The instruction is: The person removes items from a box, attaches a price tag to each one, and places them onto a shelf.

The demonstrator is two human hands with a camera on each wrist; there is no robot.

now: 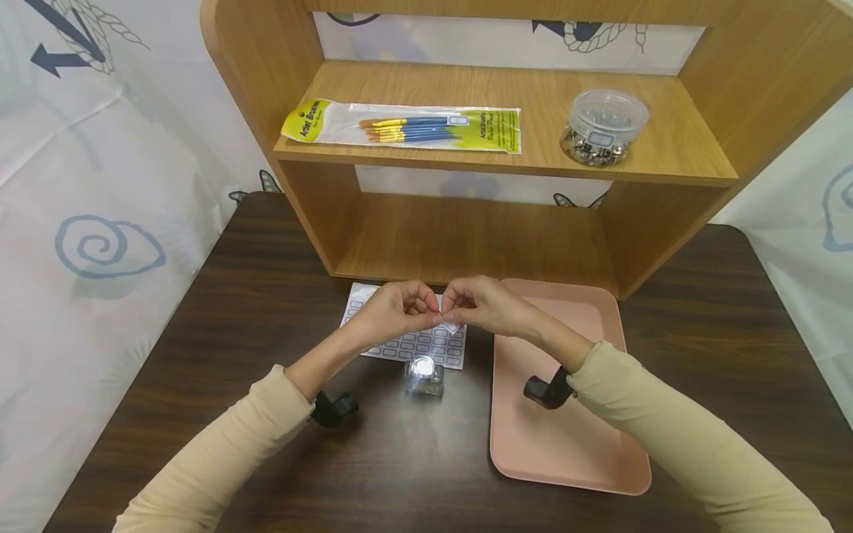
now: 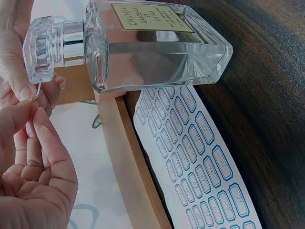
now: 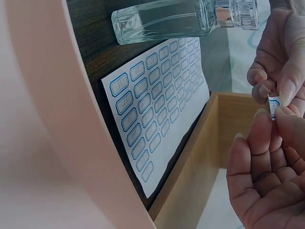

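Observation:
A small white sticker label (image 1: 451, 326) with a blue border is pinched between both hands above the sheet. My left hand (image 1: 397, 312) grips one side of it with thumb and fingertips. Thumb and index finger of my right hand (image 1: 485, 307) pinch the other side, and the label looks slightly bent in the right wrist view. Below the hands lies a white sheet of blue-bordered labels (image 1: 400, 352), partly covered by them. Just in front of that sheet stands a clear glass perfume bottle (image 2: 157, 62) with a faceted cap and a pale printed label.
A pink tray (image 1: 560, 451) lies under my right forearm. Behind the hands rises a wooden shelf unit (image 1: 480, 237). Its upper shelf carries a packet of artist brushes (image 1: 406, 127) and a clear jar of metal clips (image 1: 603, 127), each bearing a small label.

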